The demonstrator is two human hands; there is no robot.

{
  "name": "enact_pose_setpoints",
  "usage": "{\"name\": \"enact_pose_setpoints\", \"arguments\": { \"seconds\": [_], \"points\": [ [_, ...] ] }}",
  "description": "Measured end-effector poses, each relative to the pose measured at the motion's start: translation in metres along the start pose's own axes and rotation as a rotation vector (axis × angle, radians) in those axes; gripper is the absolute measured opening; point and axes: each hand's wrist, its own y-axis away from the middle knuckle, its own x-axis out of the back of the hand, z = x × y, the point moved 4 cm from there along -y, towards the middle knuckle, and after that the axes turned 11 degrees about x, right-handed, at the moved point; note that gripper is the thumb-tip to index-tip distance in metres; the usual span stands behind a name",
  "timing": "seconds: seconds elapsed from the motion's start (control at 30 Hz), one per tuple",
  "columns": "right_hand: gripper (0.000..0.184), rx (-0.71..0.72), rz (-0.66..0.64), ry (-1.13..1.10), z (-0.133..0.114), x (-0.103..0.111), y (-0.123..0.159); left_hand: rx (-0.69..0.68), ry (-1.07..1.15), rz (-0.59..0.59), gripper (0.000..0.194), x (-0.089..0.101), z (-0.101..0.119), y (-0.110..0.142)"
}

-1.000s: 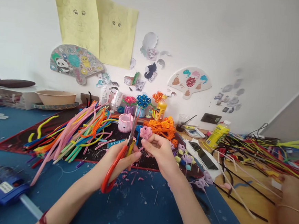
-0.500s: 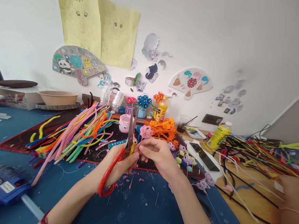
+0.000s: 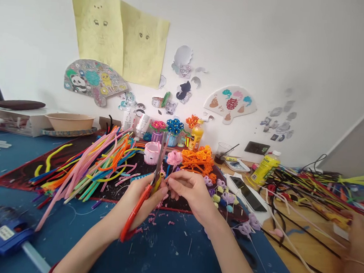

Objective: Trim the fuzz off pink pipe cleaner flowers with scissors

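Note:
My left hand (image 3: 145,199) is closed around red-handled scissors (image 3: 133,214), whose blades point upward, slightly apart. Beside the blades, a small yellow tube-like piece (image 3: 157,183) also sits in these fingers. A fuzzy pink pipe-cleaner flower (image 3: 175,158) stands above my right hand (image 3: 193,194), which is closed in a pinch at its stem, close to the left fingertips. Fingers hide most of the stem. Pink fuzz scraps (image 3: 153,219) lie on the blue table below. Behind the scissors is a pink fuzzy pot (image 3: 152,152).
Coloured pipe cleaners (image 3: 81,166) lie at left, with a blue glue gun (image 3: 2,234) nearer. Orange flowers (image 3: 199,161) are piled behind my right hand. Rightward are a phone (image 3: 247,194), a yellow bottle (image 3: 265,168) and another person's hand (image 3: 361,235) at the edge.
The scissors have turned, so their handle loop looks narrower. The pink flower has shifted slightly left and up. At right, the other person's hand has moved.

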Motion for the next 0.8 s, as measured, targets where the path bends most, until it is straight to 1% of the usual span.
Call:
{"name": "enact_pose_setpoints", "arguments": {
  "seconds": [0.13,0.3,0.43,0.53,0.67,0.8],
  "points": [
    [0.022,0.000,-0.039,0.106,0.001,0.001,0.000,-0.036,-0.058,0.022,0.029,0.002,-0.003,-0.002],
    [0.018,0.012,-0.059,0.193,-0.002,0.005,0.000,-0.041,-0.089,-0.023,0.028,0.000,-0.006,-0.003],
    [0.015,0.034,0.016,0.210,-0.003,0.014,-0.002,-0.002,-0.125,-0.042,0.031,-0.001,-0.007,-0.002],
    [0.018,0.053,0.067,0.176,-0.003,0.018,-0.003,-0.022,-0.170,-0.025,0.031,-0.001,-0.006,-0.002],
    [0.019,0.064,0.034,0.186,-0.003,0.016,-0.003,-0.065,-0.212,0.038,0.028,0.004,-0.005,-0.004],
    [0.020,0.063,-0.033,0.211,-0.001,0.014,-0.002,-0.093,-0.304,0.021,0.025,0.007,-0.004,-0.004]
  ]
}}
